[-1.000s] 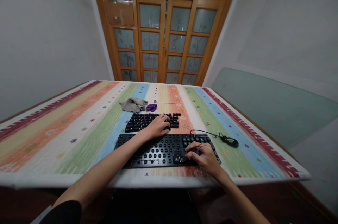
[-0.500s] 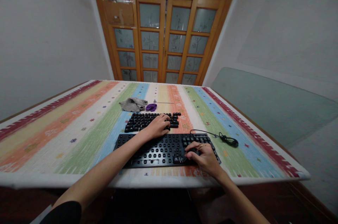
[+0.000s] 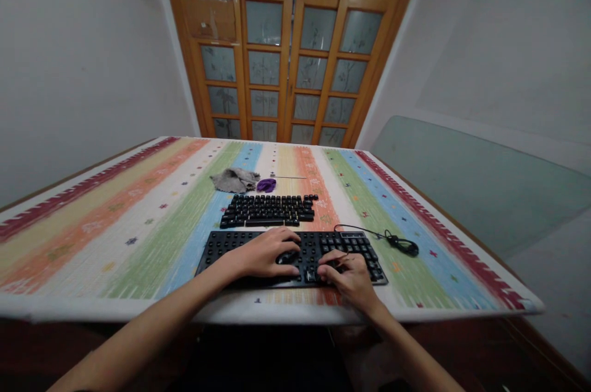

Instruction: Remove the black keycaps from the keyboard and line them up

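A black keyboard (image 3: 258,284) lies near the table's front edge, its right block fitted with keycaps and most of the rest showing bare key sockets. Over its middle, my left hand (image 3: 268,252) rests palm down, thumb and fingers apart, with no object visible in it. My right hand (image 3: 349,275) is at the lower right part of the keyboard, thumb and curled fingers drawn together in a pinch. What lies between those fingertips is hidden. Just behind the keyboard, loose black keycaps (image 3: 265,210) are laid out in rows in a keyboard pattern.
A grey cloth (image 3: 234,180), a purple bundle (image 3: 266,184) and a thin rod (image 3: 290,178) lie behind the keycaps. The coiled black cable (image 3: 401,244) sits to the right of the keyboard. A striped tablecloth (image 3: 152,232) covers the table.
My left hand has come back from the loose keycaps to the middle of the keyboard, and its fingers are spread. My right hand has shifted slightly left, staying at the same part of the keyboard.
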Tool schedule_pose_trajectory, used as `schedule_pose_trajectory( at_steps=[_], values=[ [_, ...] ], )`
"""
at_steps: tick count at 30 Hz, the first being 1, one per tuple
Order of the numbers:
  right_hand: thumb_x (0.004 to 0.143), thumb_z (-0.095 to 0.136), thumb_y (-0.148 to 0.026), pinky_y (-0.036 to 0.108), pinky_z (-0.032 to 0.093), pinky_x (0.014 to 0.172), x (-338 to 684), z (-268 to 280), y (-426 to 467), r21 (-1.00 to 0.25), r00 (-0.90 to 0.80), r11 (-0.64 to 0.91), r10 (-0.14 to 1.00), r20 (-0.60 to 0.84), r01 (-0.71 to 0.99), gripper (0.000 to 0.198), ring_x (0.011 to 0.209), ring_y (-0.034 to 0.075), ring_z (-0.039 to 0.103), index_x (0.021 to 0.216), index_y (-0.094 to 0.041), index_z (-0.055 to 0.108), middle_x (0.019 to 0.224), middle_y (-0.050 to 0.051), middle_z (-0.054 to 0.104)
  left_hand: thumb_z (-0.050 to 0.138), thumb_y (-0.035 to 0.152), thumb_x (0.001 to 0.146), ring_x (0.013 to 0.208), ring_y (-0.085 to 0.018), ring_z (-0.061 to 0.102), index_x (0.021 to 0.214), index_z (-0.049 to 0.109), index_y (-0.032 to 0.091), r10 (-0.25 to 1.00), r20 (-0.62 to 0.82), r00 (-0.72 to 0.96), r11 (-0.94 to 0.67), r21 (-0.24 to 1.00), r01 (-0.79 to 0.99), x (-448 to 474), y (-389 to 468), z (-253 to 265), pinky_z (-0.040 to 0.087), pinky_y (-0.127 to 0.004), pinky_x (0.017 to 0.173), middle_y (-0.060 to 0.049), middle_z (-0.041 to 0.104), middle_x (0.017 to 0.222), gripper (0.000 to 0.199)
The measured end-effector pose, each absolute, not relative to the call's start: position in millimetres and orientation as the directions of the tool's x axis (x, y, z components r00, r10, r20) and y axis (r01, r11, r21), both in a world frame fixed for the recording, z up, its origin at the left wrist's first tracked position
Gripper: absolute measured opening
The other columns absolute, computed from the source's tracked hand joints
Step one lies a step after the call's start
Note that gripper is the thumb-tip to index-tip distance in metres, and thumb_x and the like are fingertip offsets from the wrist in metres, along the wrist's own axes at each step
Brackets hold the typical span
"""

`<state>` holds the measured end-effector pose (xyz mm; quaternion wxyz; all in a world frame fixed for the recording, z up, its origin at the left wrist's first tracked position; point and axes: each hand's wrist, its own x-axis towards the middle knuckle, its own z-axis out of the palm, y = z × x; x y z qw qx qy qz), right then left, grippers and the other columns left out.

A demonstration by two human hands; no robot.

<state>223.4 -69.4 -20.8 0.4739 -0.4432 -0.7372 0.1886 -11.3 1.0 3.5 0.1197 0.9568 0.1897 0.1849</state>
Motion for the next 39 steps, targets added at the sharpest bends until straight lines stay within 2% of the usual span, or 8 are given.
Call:
schedule_pose_trajectory(
  at_steps=[5, 9, 12, 16, 22, 29, 39],
  values=[
    [0.086, 0.063, -0.055, 0.023, 0.046, 0.054, 213.2, -16.9, -69.1, -0.578, -0.259, 0.634, 0.757, 0.600, 0.514, 0.043, 0.052, 0.014, 0.064, 0.065, -0.018, 0.070, 0.063, 0.003, 0.071, 0.067, 0.050, 0.085, 0.119, -0.028, 0.054, 0.117, 0.063, 0.017, 0.424, 0.296, 0.856, -0.890, 0.311, 0.333, -13.1, -4.7, 0.5, 0.041, -0.042, 0.104, -0.014, 0.059, 0.127, 0.046],
    [0.089, 0.060, -0.053, 0.023, 0.041, 0.051, 209.4, -8.6, -66.6, -0.530, -0.375, 0.634, 0.767, 0.521, 0.563, 0.044, 0.048, 0.012, 0.058, 0.066, -0.017, 0.068, 0.056, 0.001, 0.065, 0.066, 0.048, 0.086, 0.119, -0.028, 0.055, 0.117, 0.063, 0.017, 0.424, 0.290, 0.858, -0.892, 0.298, 0.340, -12.3, -2.8, -1.5, 0.042, -0.042, 0.103, -0.014, 0.060, 0.127, 0.044],
    [0.091, 0.058, -0.052, 0.023, 0.041, 0.055, 208.3, 0.7, -61.8, -0.513, -0.455, 0.625, 0.780, 0.429, 0.588, 0.043, 0.054, 0.013, 0.060, 0.069, -0.017, 0.069, 0.059, 0.002, 0.065, 0.067, 0.044, 0.086, 0.118, -0.028, 0.055, 0.116, 0.064, 0.017, 0.416, 0.297, 0.860, -0.896, 0.294, 0.332, -11.4, -2.6, -1.6, 0.042, -0.042, 0.103, -0.014, 0.060, 0.126, 0.041],
    [0.089, 0.061, -0.053, 0.023, 0.040, 0.054, 206.4, 11.5, -48.7, -0.555, -0.466, 0.586, 0.809, 0.358, 0.591, 0.043, 0.050, 0.012, 0.056, 0.067, -0.017, 0.070, 0.056, 0.000, 0.064, 0.073, 0.043, 0.080, 0.117, -0.028, 0.056, 0.112, 0.065, 0.018, 0.413, 0.305, 0.858, -0.897, 0.301, 0.325, -10.7, -2.6, -1.9, 0.042, -0.042, 0.103, -0.013, 0.060, 0.126, 0.041],
    [0.089, 0.061, -0.051, 0.022, 0.042, 0.048, 205.1, 11.9, -33.1, -0.736, -0.434, 0.473, 0.860, 0.267, 0.484, 0.041, 0.044, 0.012, 0.056, 0.067, -0.018, 0.067, 0.051, -0.002, 0.063, 0.075, 0.042, 0.079, 0.118, -0.028, 0.054, 0.118, 0.062, 0.017, 0.426, 0.272, 0.863, -0.893, 0.279, 0.353, -10.8, -2.5, -3.5, 0.042, -0.041, 0.103, -0.013, 0.059, 0.128, 0.047],
    [0.087, 0.058, -0.058, 0.021, 0.038, 0.037, 211.8, -3.2, -25.5, -0.861, -0.294, 0.267, 0.945, 0.145, 0.432, 0.047, 0.035, 0.011, 0.052, 0.065, -0.017, 0.062, 0.046, -0.001, 0.060, 0.073, 0.046, 0.080, 0.113, -0.028, 0.057, 0.108, 0.065, 0.015, 0.409, 0.279, 0.869, -0.905, 0.247, 0.347, -8.1, -3.8, 5.7, 0.043, -0.040, 0.099, -0.014, 0.061, 0.123, 0.043],
    [0.090, 0.058, -0.053, 0.026, 0.046, 0.054, 218.6, 20.2, -36.2, -0.693, -0.302, 0.499, 0.866, 0.397, 0.520, 0.044, 0.053, 0.016, 0.061, 0.067, -0.018, 0.069, 0.056, 0.002, 0.066, 0.069, 0.040, 0.086, 0.105, -0.024, 0.058, 0.106, 0.065, 0.018, 0.427, 0.363, 0.828, -0.877, 0.390, 0.281, 9.7, -11.0, 16.1, 0.045, -0.035, 0.093, -0.010, 0.063, 0.114, 0.030]
  ],
)
